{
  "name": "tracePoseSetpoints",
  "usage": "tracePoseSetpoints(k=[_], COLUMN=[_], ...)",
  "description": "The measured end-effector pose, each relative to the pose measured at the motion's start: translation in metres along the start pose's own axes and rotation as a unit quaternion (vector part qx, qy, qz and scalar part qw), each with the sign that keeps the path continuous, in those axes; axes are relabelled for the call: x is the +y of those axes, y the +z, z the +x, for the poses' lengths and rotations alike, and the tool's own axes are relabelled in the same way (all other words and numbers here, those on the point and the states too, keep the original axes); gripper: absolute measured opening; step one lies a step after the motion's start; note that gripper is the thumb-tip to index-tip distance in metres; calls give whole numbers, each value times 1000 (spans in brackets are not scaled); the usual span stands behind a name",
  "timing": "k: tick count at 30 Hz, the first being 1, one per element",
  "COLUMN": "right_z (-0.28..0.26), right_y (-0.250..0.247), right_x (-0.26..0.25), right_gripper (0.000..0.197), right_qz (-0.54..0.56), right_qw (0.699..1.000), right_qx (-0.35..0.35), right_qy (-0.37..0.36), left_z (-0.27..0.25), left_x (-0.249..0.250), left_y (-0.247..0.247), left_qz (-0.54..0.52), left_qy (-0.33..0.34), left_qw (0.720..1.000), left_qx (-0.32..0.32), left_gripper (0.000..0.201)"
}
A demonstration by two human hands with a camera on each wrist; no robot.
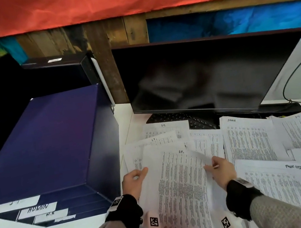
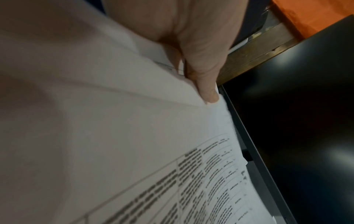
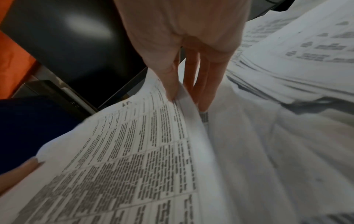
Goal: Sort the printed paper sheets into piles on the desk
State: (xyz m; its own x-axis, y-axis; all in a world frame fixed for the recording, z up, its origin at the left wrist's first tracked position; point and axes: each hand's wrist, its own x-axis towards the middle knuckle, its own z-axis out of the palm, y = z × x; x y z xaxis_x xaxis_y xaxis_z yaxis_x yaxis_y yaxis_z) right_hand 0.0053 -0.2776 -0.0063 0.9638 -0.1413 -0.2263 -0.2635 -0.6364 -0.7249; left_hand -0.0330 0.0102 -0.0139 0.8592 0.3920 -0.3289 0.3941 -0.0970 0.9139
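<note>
A white printed sheet headed "I.T." (image 1: 177, 173) is pinched by its side edges in the left hand (image 1: 134, 183) and right hand (image 1: 221, 169), raised over the loose papers, seemingly awaiting placement on its matching tabletop pile.

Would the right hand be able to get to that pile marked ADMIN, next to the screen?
Probably yes: the ADMIN pile lies uncovered just beyond the right hand, but that hand grips the held sheet.
</note>
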Motion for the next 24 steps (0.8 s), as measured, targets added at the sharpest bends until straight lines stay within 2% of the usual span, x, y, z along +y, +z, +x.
tracePoseSetpoints(k=[6, 8, 9, 12, 14, 21, 24], right_z=[-8, -8, -7, -7, -11, -12, -11], right_y=[-19, -24, -25, -20, -14, 3, 6], right_x=[21, 24, 26, 24, 16, 1, 1], right_gripper=[40, 25, 15, 31, 30, 13, 14], right_qz=[-121, -126, -108, -56, -9, 214, 227], right_qw=[990, 988, 991, 994, 993, 966, 965], right_qx=[-64, -78, -80, -94, -115, -137, -117], right_qy=[-39, -35, -26, -17, -16, 46, 54], left_z=[9, 9, 7, 4, 5, -4, -9], left_x=[-9, -7, -4, 1, -1, 12, 17], left_y=[-4, -5, -5, -6, -7, -10, -14], left_qz=[50, 64, 67, 73, 53, -92, -121], left_qy=[-5, 3, 8, 17, 11, -19, -14], left_qw=[998, 997, 997, 997, 998, 995, 992], left_qx=[36, 36, 36, 35, 26, -32, -32], left_gripper=[17, 17, 19, 18, 16, 14, 18])
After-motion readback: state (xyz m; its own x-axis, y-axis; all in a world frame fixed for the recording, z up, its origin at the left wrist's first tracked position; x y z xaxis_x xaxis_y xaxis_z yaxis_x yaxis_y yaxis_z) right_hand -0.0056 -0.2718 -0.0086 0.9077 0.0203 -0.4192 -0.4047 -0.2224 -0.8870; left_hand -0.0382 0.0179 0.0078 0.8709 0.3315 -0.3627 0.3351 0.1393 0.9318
